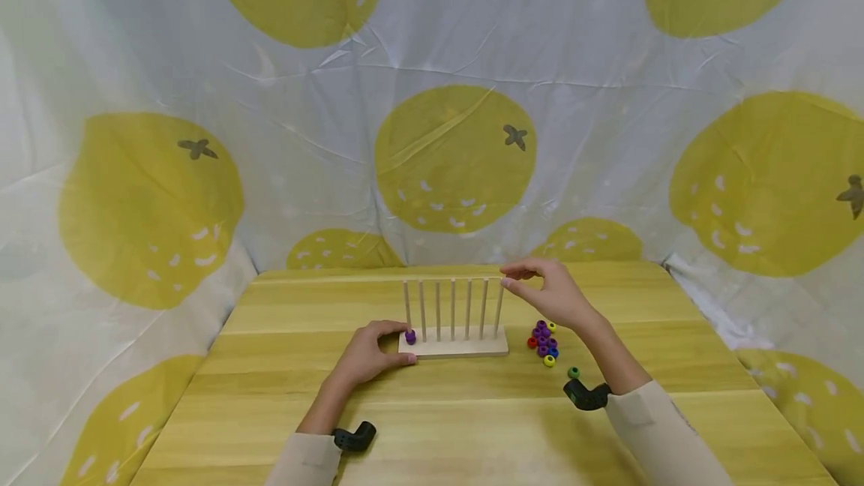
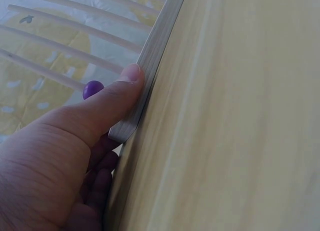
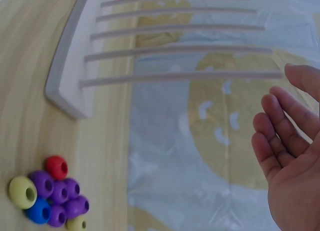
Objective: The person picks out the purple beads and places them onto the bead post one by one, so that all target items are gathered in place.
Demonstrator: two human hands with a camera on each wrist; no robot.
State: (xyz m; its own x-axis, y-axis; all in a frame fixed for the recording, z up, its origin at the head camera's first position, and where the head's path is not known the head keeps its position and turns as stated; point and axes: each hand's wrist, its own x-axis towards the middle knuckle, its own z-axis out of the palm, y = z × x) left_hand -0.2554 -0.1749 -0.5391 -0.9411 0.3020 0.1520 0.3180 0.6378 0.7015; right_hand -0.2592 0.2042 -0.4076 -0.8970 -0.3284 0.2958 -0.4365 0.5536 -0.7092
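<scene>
A wooden peg stand has a row of several upright pegs on a flat base. My left hand grips the base's left end, thumb on the front edge and fingers behind it. One purple bead sits at the foot of the leftmost peg; the left wrist view shows this purple bead just past my thumb. At the top of the rightmost peg is my right hand, its fingers loosely bent, with nothing showing in its palm. Thumb and fingertips are right by the peg's tip.
Right of the stand lies a cluster of loose beads in purple, red, blue and yellow, among them a red bead and a blue bead. A green bead lies apart, nearer me. A lemon-print curtain hangs behind the wooden table.
</scene>
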